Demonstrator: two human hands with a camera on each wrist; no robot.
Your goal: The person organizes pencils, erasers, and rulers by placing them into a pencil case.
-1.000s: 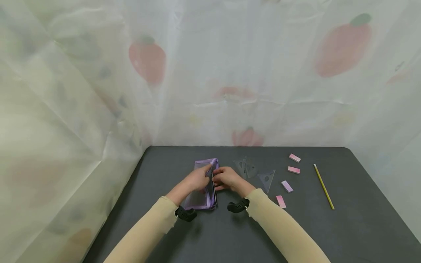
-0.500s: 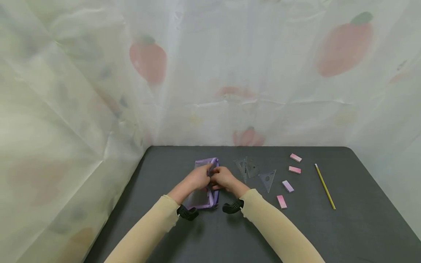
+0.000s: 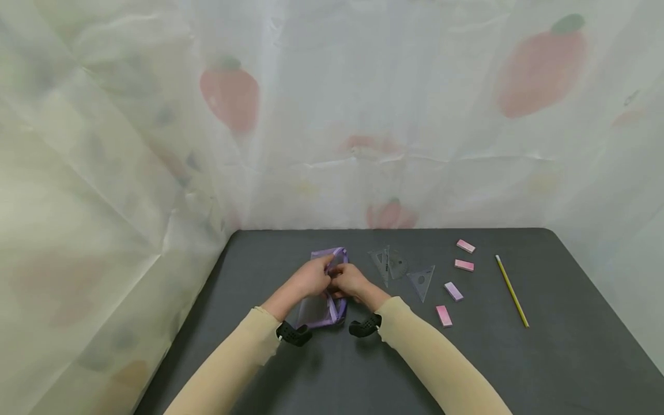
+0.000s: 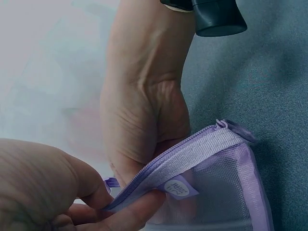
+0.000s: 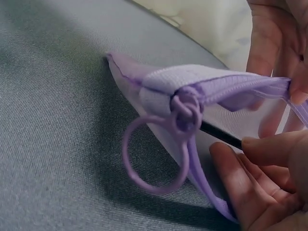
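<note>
A: Pouch [image 3: 324, 294] lies near the table's [image 3: 519, 369] back edge, left of centre. Left hand [image 3: 310, 278] pinches its zipper edge [image 4: 192, 151]; right hand [image 3: 349, 280] has fingers curled at the open mouth.

B: Handling?

A: Likely light, limp mesh; will sag. Best held by the stiffer zipper tape or loop [image 5: 154, 159]. A dark stick [image 5: 219, 134] shows inside.

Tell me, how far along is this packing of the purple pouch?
A dark, thin thing shows through the mesh pouch in the right wrist view. Both hands, left hand and right hand, grip its zipper edge. On the table outside it lie two clear triangles, four erasers and a pencil.
</note>
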